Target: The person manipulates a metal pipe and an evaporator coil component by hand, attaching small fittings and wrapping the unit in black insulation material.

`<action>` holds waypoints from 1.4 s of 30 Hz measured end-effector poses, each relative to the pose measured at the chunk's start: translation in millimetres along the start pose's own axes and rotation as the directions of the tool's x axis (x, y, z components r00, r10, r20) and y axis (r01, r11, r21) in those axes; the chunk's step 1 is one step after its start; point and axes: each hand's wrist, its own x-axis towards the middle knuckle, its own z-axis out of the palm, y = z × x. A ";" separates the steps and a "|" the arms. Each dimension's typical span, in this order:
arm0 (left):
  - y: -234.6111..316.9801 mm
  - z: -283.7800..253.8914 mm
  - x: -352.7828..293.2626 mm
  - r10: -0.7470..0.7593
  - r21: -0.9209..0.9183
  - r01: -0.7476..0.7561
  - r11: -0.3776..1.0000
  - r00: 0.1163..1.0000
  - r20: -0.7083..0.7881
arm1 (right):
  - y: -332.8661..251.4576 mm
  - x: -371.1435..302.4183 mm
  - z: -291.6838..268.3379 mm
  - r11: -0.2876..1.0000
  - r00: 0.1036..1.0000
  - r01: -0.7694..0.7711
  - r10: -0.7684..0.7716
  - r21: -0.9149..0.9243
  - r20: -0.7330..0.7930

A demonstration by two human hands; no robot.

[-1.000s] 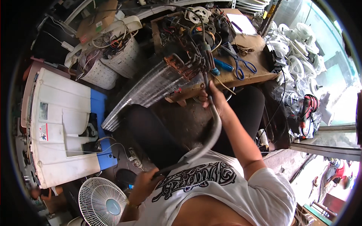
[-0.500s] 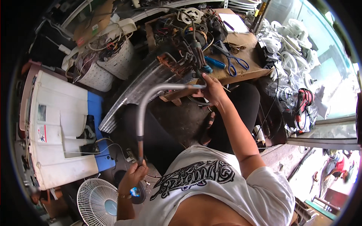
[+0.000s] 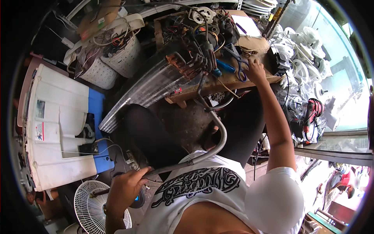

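Grey hose [image 3: 223, 141], bent in a curve, lower end held, blue-handled scissors [image 3: 239, 62] on the wooden table [image 3: 224, 86]

1. left hand [image 3: 125, 189], lower left of the frame: fingers curled in a closed grip, back upward.
2. left forearm [image 3: 114, 221]: rising from the lower edge.
3. right hand [image 3: 256, 71], right of upper centre: fingers bent, closure unclear.
4. right forearm [image 3: 277, 117]: reaching upward, slanting leftward.

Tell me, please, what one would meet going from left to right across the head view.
White-and-blue plastic casing → left hand → curved gray tube → blue-handled scissors → right hand → red tool.
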 end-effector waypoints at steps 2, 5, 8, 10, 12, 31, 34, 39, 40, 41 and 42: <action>-4.8 0.6 1.9 0.016 -0.008 -0.016 1.000 1.000 -0.001 | 16.0 9.3 13.9 0.999 0.994 0.041 -0.040 -0.010 0.101; -8.2 2.7 1.6 -0.043 0.035 0.043 0.998 0.999 0.018 | -0.8 11.1 15.7 0.998 0.989 0.063 -0.061 -0.012 0.137; -12.3 0.1 9.7 -0.011 0.091 0.011 0.996 1.000 0.003 | 30.5 23.8 24.3 0.995 0.991 0.090 -0.087 -0.034 0.104; -12.9 -5.3 10.9 -0.006 0.165 0.007 0.986 1.000 -0.008 | 43.2 37.1 26.2 0.997 0.985 0.049 -0.037 -0.061 0.171; -13.5 -16.2 11.8 -0.011 0.267 0.014 0.964 1.000 -0.013 | 74.9 43.7 9.5 0.987 0.965 0.127 -0.145 0.095 0.218; -34.7 -39.7 35.1 0.055 0.265 -0.076 0.961 0.995 0.088 | 1.1 -5.0 -106.6 0.759 0.663 0.096 -0.531 0.644 0.528; -37.4 -37.6 36.9 0.028 0.267 -0.054 0.962 0.995 0.100 | -5.9 0.0 -95.9 0.760 0.652 0.174 -0.565 0.626 0.505; -38.1 -31.4 38.2 0.009 0.255 -0.033 0.966 0.995 0.098 | -20.3 12.7 -85.6 0.748 0.621 0.092 -0.559 0.657 0.549; -38.0 -30.1 37.8 -0.003 0.260 -0.024 0.965 0.995 0.100 | -22.8 14.7 -85.7 0.758 0.613 0.057 -0.540 0.649 0.577; -38.3 -29.5 38.3 -0.011 0.262 -0.017 0.965 0.995 0.102 | -22.9 15.8 -83.0 0.738 0.610 0.052 -0.557 0.673 0.564; -38.9 -29.3 39.7 -0.015 0.265 -0.013 0.964 0.995 0.103 | -21.9 15.9 -80.9 0.718 0.612 0.047 -0.571 0.695 0.548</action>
